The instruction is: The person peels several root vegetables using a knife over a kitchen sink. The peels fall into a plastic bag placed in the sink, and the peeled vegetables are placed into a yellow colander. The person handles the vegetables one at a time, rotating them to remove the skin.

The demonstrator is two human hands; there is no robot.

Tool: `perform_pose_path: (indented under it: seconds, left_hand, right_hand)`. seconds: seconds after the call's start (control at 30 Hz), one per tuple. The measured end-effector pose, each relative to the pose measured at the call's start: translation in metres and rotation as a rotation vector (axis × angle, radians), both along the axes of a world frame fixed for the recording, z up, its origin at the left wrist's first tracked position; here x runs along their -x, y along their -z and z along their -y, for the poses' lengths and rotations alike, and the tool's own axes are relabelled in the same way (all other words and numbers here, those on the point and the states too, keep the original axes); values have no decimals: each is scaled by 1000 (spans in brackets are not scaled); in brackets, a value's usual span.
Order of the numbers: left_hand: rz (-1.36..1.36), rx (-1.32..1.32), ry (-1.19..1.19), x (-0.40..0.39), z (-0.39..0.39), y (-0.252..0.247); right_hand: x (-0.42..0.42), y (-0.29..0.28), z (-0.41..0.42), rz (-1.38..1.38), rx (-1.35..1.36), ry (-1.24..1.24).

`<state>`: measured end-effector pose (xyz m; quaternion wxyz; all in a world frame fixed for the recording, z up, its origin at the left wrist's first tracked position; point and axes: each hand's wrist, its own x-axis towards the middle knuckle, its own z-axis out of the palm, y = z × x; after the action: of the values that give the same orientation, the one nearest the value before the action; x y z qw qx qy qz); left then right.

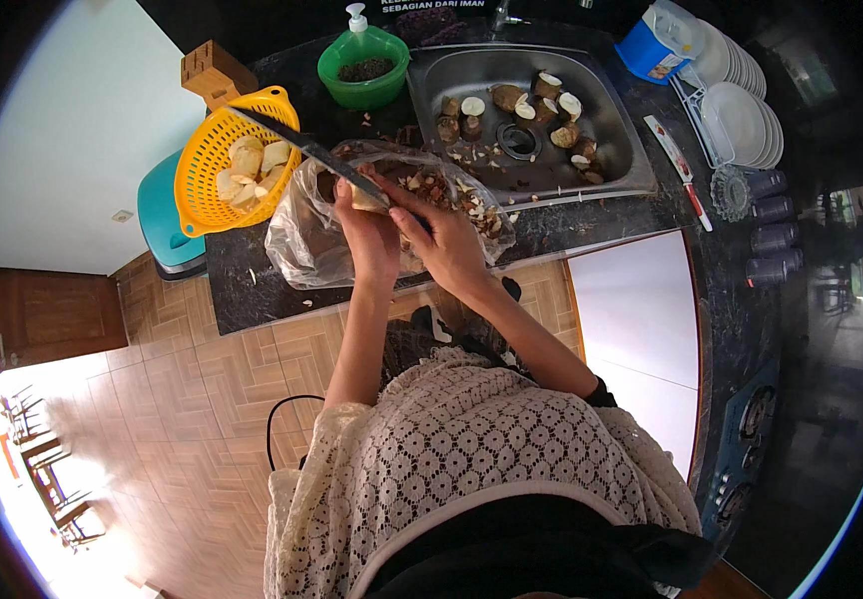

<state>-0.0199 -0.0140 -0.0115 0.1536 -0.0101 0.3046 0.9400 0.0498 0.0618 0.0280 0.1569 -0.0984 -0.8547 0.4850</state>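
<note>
My left hand (371, 239) grips a peeled, pale root piece (366, 198) above the bag. In my right hand (442, 236) is a long dark-bladed kitchen knife (308, 147), its blade lying across the root piece and its tip pointing toward the yellow basket. Below both hands a clear plastic bag (304, 243) lies spread on the counter, holding brown and pale peelings (431, 191). To the left, a yellow perforated plastic basket (199, 168) contains several peeled pieces (248, 161). Unpeeled brown root chunks (507, 97) with white cut ends sit in the steel sink (431, 82).
A green soap-pump container (364, 82) and a wooden knife block (214, 71) stand behind. Right of the sink lie a second knife (678, 168) with a patterned blade, a plate rack (734, 123) and dark cups (772, 238). A teal bin (162, 210) is below the basket.
</note>
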Motion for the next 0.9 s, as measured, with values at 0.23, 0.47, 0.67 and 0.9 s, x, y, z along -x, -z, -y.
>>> perform_pose_path:
  seconds: [0.23, 0.47, 0.67, 0.9]
  left_hand:
    - [-61, 5, 64, -8, -2, -9]
    - [-61, 63, 6, -6, 0, -3]
    - [-157, 245, -103, -10, 1, -2]
    - [-638, 991, -473, -15, -1, 3]
  right_hand:
    - [4, 10, -7, -122, 226, -21]
    - [7, 11, -5, -179, 190, -122]
    - [-10, -9, 5, 15, -148, -108]
    - [-8, -10, 9, -68, -105, -99]
